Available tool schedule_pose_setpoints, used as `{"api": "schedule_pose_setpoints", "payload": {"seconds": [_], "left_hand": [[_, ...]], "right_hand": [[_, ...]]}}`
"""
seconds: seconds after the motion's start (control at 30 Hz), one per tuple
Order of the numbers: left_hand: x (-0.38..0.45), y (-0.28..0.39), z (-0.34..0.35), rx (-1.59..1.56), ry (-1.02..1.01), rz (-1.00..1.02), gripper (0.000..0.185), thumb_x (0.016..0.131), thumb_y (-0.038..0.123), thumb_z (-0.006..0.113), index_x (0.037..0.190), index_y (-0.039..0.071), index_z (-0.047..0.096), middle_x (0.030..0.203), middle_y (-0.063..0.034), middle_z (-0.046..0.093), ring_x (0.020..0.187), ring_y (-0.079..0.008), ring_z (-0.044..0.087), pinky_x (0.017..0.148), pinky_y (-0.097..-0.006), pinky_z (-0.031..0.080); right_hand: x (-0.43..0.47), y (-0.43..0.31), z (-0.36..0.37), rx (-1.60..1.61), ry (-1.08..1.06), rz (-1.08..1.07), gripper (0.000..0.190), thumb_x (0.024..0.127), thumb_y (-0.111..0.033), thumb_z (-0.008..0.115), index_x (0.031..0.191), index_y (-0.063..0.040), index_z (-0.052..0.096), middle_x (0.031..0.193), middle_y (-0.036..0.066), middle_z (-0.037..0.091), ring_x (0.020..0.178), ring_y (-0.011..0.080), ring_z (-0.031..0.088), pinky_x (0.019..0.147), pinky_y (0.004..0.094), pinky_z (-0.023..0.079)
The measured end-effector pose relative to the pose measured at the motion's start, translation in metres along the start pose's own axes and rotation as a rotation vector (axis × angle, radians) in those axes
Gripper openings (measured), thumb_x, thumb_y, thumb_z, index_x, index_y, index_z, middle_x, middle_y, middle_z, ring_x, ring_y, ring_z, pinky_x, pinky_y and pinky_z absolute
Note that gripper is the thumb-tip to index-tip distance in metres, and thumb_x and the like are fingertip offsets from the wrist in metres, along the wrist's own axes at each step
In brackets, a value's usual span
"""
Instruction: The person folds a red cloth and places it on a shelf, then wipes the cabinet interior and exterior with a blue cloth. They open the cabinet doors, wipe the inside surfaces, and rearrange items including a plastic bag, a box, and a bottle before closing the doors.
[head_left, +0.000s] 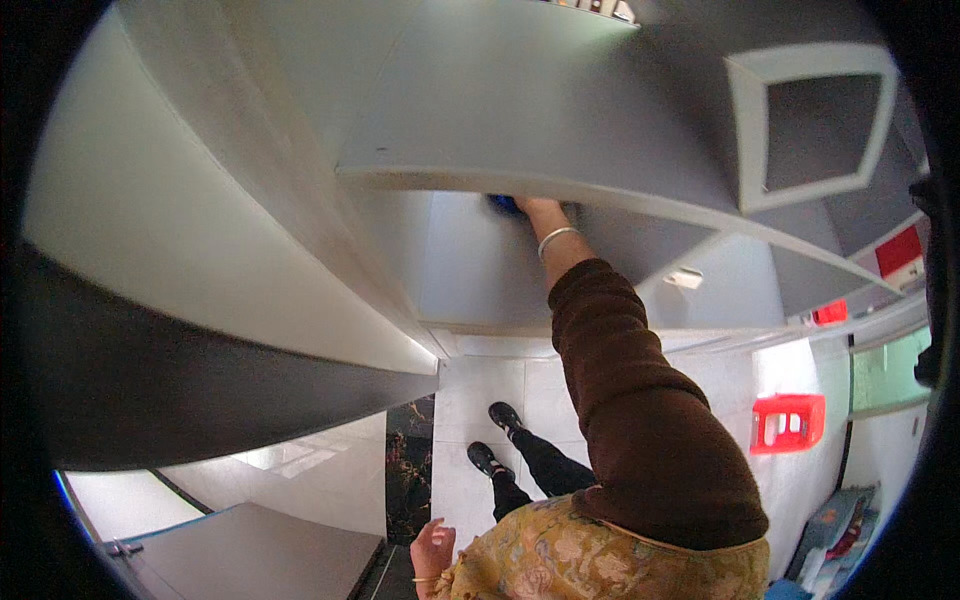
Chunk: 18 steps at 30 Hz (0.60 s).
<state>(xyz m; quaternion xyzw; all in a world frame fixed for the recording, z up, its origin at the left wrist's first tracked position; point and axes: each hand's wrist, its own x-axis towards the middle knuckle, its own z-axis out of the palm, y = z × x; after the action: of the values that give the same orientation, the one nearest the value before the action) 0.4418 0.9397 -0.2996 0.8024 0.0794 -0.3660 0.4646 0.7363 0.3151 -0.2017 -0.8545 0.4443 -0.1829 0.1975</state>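
Observation:
My right hand reaches into a lower compartment of a grey shelving unit, under the edge of a shelf board. Its fingers are at a dark blue object, partly hidden by the board; I cannot tell what it is or whether the fingers are closed on it. A silver bangle circles this wrist, below a brown sleeve. My left hand hangs low beside my body over the floor, its fingers loosely curled, and nothing shows in it.
A red plastic stool stands on the pale tiled floor to the right. A white square frame is at the upper right of the unit. A small white item lies in a neighbouring compartment. A large dark and white panel rises at left.

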Motion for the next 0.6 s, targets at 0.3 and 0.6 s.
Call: {"api": "schedule_pose_setpoints", "payload": {"seconds": [0.3,0.6], "left_hand": [[-0.011,0.023,-0.058,0.255,0.034,0.336,0.033,0.087,0.019,0.068,0.114,0.000,0.064,0.088,-0.0147,0.070,0.080,-0.0255,0.069,0.067,-0.0367,0.056],[-0.050,0.011,-0.095,0.228,0.126,0.112,0.034,0.082,0.016,0.072,0.110,0.000,0.064,0.080,-0.0134,0.071,0.073,-0.0216,0.070,0.066,-0.0327,0.055]], "right_hand": [[-0.228,0.035,-0.056,-0.375,-0.011,-0.230,0.053,0.085,-0.027,0.058,0.124,0.007,0.046,0.129,0.025,0.050,0.120,0.0393,0.048,0.098,0.0498,0.041],[-0.253,0.012,-0.138,0.113,-0.124,-0.271,0.044,0.080,-0.017,0.061,0.122,-0.006,0.056,0.109,0.023,0.063,0.099,0.0438,0.059,0.088,0.0485,0.048]]}}
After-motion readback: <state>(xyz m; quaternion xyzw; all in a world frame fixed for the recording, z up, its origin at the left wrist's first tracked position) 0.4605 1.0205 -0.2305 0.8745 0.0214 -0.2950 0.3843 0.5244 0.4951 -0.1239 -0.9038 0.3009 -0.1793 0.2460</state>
